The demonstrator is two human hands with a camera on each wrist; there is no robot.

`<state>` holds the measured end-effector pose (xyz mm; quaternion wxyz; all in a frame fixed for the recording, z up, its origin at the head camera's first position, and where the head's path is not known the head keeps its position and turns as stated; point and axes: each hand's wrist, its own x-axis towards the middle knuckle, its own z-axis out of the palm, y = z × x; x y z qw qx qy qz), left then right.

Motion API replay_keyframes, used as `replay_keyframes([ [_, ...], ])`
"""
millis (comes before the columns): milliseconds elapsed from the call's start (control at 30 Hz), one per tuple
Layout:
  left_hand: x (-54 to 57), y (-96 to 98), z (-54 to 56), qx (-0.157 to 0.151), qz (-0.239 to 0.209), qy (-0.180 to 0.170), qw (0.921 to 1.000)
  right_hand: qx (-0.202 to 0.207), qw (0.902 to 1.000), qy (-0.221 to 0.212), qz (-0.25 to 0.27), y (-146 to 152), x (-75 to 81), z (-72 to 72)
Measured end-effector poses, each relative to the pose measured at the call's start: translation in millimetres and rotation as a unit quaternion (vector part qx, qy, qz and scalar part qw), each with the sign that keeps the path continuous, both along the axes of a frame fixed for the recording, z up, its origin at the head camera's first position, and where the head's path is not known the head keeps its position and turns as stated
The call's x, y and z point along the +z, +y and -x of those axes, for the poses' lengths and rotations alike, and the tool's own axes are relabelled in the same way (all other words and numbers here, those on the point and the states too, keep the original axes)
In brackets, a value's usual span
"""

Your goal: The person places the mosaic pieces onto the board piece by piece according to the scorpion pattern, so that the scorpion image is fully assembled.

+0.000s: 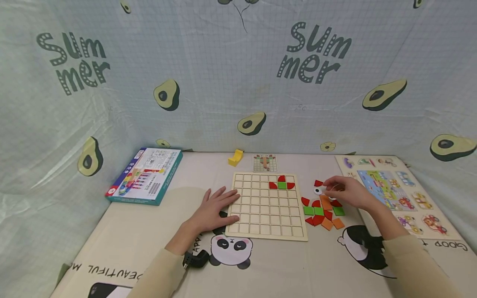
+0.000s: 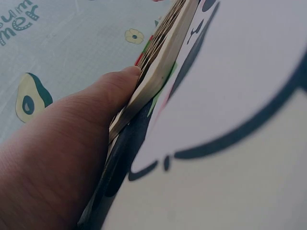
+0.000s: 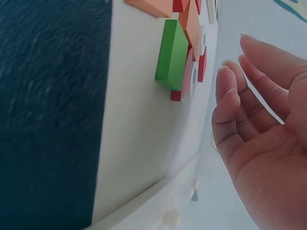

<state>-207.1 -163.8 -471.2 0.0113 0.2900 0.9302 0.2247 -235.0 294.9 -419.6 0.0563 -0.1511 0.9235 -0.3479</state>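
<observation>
A wooden grid board [image 1: 249, 207] lies flat in the middle of the table. My left hand [image 1: 214, 211] rests at its left edge with fingers spread; in the left wrist view the thumb [image 2: 96, 115] touches the board's side [image 2: 158, 72]. Near the board's top right, a green square piece [image 1: 282, 185] has red rounded pieces [image 1: 273, 185] around it. Over a loose pile on the right hovers my right hand [image 1: 350, 192], fingers bent and thumb apart, nothing visible between them. Close below are a white eye piece [image 1: 318, 191], an orange piece [image 1: 325, 203] and a green block [image 3: 171, 55].
A small pattern card [image 1: 265, 163] lies behind the board, beside a yellow curved block [image 1: 236, 157]. At the left is a boxed toy [image 1: 143, 176]. A picture puzzle board [image 1: 417, 186] lies on the right. A printed curtain [image 1: 208, 74] hangs behind the table.
</observation>
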Motion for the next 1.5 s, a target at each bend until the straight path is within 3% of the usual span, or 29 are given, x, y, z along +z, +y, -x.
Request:
replay_keyframes([
  [1133, 1.2, -0.2, -0.6, 0.001, 0.0, -0.001, 1.0, 0.008, 0.9998, -0.018, 0.005, 8.8, -7.8, -8.9],
  [1500, 2.3, -0.3, -2.1, -0.001, -0.005, 0.001, 1.0, 0.015, 0.9993, -0.018, -0.028, -3.6, -9.1, -7.1],
])
